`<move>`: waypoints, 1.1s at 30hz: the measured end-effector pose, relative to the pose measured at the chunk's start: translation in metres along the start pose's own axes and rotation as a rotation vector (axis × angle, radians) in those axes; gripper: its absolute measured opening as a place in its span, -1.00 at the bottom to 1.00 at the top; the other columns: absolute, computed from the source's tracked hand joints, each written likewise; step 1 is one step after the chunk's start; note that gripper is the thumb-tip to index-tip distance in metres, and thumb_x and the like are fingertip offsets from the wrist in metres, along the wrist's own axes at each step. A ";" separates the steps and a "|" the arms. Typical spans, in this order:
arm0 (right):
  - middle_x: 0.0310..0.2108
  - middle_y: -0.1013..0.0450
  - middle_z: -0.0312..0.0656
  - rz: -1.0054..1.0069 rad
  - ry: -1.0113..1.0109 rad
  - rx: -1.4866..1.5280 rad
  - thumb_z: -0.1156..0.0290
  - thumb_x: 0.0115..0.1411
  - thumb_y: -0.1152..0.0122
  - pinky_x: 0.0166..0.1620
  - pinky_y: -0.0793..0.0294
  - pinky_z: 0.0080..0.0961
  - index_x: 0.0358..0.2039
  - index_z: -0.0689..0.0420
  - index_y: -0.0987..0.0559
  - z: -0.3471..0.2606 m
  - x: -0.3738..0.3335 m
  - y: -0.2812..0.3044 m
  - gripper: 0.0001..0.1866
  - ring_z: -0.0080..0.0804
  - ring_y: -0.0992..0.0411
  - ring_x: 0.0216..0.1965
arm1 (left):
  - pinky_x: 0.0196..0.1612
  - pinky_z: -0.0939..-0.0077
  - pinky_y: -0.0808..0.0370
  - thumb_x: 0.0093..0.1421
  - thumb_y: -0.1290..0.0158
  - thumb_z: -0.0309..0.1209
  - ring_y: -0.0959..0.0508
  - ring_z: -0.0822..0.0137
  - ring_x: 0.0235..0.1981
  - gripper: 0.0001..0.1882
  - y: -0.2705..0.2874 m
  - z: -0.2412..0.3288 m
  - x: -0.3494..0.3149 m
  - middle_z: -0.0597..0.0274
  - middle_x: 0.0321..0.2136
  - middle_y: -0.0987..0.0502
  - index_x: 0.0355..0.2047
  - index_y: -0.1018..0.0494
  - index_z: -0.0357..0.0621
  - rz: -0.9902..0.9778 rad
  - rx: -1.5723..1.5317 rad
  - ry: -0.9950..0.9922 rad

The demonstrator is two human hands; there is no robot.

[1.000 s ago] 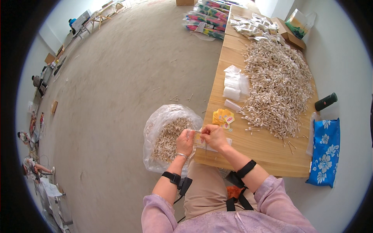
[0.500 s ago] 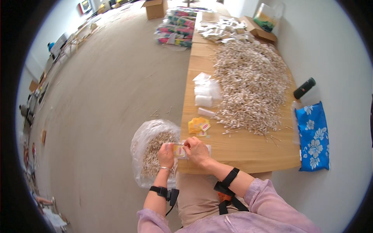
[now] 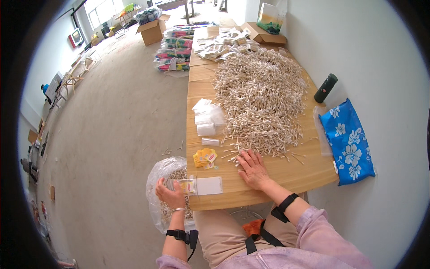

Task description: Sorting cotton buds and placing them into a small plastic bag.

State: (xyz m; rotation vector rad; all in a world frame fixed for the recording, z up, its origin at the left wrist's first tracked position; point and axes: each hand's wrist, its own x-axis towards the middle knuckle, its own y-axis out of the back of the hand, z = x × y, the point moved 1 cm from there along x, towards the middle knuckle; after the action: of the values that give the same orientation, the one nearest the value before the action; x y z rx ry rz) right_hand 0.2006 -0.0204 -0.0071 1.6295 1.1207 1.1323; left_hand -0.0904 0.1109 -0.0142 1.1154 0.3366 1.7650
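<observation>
My left hand (image 3: 170,195) grips the end of a small clear packet (image 3: 197,185) with a yellow card inside, which lies at the table's near left corner. My right hand (image 3: 253,169) rests flat on the wooden table (image 3: 286,172), fingers spread, touching loose cotton swabs at the near edge of a big swab heap (image 3: 260,96). A stack of yellow cards (image 3: 204,157) lies between the two hands.
Empty clear packets (image 3: 207,119) lie left of the heap. A plastic bag of filled packets (image 3: 168,197) stands on the floor by my left knee. A black bottle (image 3: 325,88) and blue flowered cloth (image 3: 348,141) lie at the right edge. Boxes and bundles sit far off.
My right hand has let go of the packet and moved right onto the swabs. My left hand has lowered the packet onto the table corner. The view has shifted left.
</observation>
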 end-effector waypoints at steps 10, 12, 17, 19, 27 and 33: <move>0.30 -0.06 -0.10 0.131 -0.151 0.180 0.20 0.11 -0.18 0.33 0.17 -0.03 0.05 0.17 -0.42 0.038 -0.048 0.025 -0.48 -0.07 0.09 0.35 | 0.15 0.19 -0.15 -0.06 -0.24 -0.38 -0.27 0.13 0.10 -0.46 -0.037 0.140 -0.050 0.20 0.03 -0.34 0.00 -0.43 -0.01 -0.647 -0.213 -0.576; 0.29 -0.08 -0.07 0.177 -0.206 0.149 0.27 0.09 -0.19 0.32 0.16 -0.01 0.05 0.18 -0.41 0.046 -0.051 0.026 -0.50 -0.03 0.06 0.34 | 0.15 0.18 -0.16 -0.05 -0.24 -0.38 -0.25 0.13 0.12 -0.45 -0.055 0.154 -0.053 0.21 0.05 -0.33 0.02 -0.41 -0.02 -0.663 -0.195 -0.551; 0.30 -0.05 -0.10 0.265 -0.393 -0.065 0.34 0.14 -0.09 0.33 0.22 0.04 0.07 0.17 -0.39 0.067 -0.048 0.018 -0.54 -0.07 0.10 0.34 | 0.14 0.16 -0.20 -0.03 -0.22 -0.40 -0.28 0.12 0.11 -0.50 -0.078 0.161 -0.049 0.20 0.05 -0.35 -0.01 -0.44 -0.04 -0.606 -0.224 -0.476; 0.29 -0.05 -0.11 0.342 -0.450 -0.088 0.35 0.14 -0.08 0.33 0.22 0.04 0.07 0.17 -0.38 0.061 -0.048 0.016 -0.54 -0.08 0.08 0.34 | 0.07 0.20 -0.29 0.00 -0.20 -0.43 -0.38 0.12 0.01 -0.67 -0.082 0.149 -0.046 0.18 -0.07 -0.45 -0.17 -0.52 -0.08 -0.652 -0.357 -0.479; 0.16 -0.28 -0.21 0.218 -0.066 0.050 0.46 0.09 0.00 0.33 0.14 -0.09 0.02 0.07 -0.47 0.030 -0.021 0.017 -0.57 -0.17 -0.08 0.26 | -0.07 0.30 -0.40 0.04 -0.14 -0.51 -0.48 0.11 -0.21 -0.95 -0.066 0.140 -0.056 0.16 -0.36 -0.54 -0.43 -0.56 -0.15 -0.598 -0.461 -0.462; 0.14 -0.30 -0.19 0.245 -0.199 -0.149 0.40 0.11 -0.02 0.30 0.06 -0.10 -0.03 0.06 -0.51 0.075 -0.020 0.030 -0.63 -0.17 -0.15 0.21 | -0.07 0.29 -0.41 0.04 -0.16 -0.50 -0.46 0.07 -0.19 -0.83 -0.056 0.131 -0.063 0.09 -0.30 -0.52 -0.31 -0.52 -0.18 -0.648 -0.478 -0.498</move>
State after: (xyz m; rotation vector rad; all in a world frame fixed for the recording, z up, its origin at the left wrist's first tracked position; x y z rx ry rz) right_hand 0.2750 -0.0574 -0.0016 1.7507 0.7068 1.1482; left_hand 0.0535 0.0522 -0.0133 0.9148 -0.0398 0.8903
